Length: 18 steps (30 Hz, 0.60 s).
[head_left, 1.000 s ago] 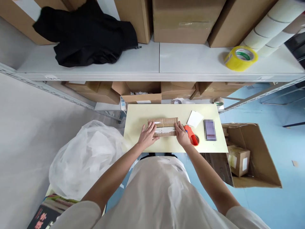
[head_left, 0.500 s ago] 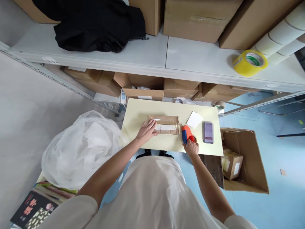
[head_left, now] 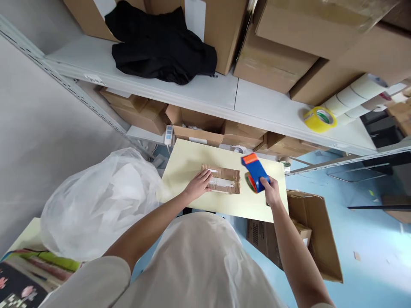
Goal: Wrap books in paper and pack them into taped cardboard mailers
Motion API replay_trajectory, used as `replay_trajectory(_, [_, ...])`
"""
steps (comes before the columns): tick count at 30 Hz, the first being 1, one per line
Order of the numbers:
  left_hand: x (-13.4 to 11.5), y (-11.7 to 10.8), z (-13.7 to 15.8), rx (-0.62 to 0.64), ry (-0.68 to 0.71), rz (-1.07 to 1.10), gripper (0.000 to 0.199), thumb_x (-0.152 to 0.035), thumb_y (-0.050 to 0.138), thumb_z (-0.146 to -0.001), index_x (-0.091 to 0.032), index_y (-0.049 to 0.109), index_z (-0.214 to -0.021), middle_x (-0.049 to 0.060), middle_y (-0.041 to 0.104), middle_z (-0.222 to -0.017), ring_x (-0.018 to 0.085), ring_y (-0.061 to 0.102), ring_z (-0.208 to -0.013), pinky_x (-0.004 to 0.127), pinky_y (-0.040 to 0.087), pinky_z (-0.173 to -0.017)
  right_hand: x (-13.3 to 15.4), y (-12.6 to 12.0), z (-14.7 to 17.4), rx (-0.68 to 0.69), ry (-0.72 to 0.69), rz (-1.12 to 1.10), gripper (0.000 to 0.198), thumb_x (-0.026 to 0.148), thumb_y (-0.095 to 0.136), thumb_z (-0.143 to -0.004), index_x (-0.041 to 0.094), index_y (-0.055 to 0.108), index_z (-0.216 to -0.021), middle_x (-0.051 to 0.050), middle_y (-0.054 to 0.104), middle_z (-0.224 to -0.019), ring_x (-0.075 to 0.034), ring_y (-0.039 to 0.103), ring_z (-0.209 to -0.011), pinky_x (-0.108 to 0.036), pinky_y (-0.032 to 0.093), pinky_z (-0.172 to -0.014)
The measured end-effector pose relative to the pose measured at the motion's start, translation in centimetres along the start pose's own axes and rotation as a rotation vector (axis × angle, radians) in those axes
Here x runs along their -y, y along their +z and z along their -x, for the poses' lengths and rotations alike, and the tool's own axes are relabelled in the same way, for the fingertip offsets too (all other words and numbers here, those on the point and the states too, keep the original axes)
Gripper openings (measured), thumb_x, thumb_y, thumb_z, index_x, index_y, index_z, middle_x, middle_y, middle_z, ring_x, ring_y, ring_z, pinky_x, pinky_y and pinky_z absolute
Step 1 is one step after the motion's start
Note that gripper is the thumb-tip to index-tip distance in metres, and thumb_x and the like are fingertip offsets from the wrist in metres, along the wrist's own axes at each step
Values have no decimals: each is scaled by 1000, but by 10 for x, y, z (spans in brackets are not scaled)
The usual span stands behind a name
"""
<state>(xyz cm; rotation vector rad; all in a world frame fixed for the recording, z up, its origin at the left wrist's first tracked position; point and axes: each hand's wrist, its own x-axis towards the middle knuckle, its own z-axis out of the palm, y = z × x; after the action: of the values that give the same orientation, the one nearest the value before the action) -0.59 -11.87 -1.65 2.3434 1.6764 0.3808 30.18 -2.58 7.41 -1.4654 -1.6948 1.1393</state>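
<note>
My left hand (head_left: 199, 184) lies flat with its fingers on the left end of a small cardboard package (head_left: 229, 177), which has a torn white strip along its top. The package rests on a pale yellow table (head_left: 189, 152). To its right, my right hand (head_left: 271, 190) is closed around the handle of a blue and orange tape dispenser (head_left: 256, 169), held tilted and apart from the package. A roll of tape shows on the dispenser's near side. My right hand and the dispenser cover part of the table's right side.
Beyond the table stands a grey shelf (head_left: 205, 96) with cardboard boxes, a black garment (head_left: 167, 51) and a yellow tape roll (head_left: 320, 119). A translucent plastic bag (head_left: 102, 201) bulges at the left. An open carton (head_left: 321, 239) stands on the floor at right.
My right hand has lifted and turned the tape dispenser, moving it away from the package's right end. My left hand stays on the package. The whole view has tilted.
</note>
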Motion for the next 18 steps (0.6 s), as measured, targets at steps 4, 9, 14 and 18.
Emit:
replay_trajectory(4, [3,-4,8,14,26,9,56,-34,57,-86,-11,43,-135,18,39,-145,29,29,-138,43,26,-112,31,39,-28,225,33,-9,50,62,52,-74,21,35,-50,5,30,-47,-8,26,-45,-24,22,-42])
replay_trajectory(9, [3,-14,13,27,16,162,56,-35,57,-84,-14,44,-134,15,43,-143,28,28,-139,42,27,-111,24,65,-37,401,43,135,54,64,56,-70,20,33,-47,6,28,-45,-7,25,-46,-24,21,-43])
replay_trajectory(14, [-1,-26,2,-216,-328,686,42,-40,41,-92,-17,54,-125,13,53,-135,24,46,-128,43,35,-107,14,58,-38,452,37,121,53,64,51,-73,20,35,-49,5,30,-46,-7,27,-45,-24,23,-42])
replay_trajectory(18, [-7,-33,-19,-213,-721,1325,41,-43,55,-85,-17,57,-117,13,63,-120,21,64,-101,33,50,-85,9,57,-37,450,54,86,51,62,53,-73,20,36,-50,5,32,-46,-7,29,-43,-23,24,-40])
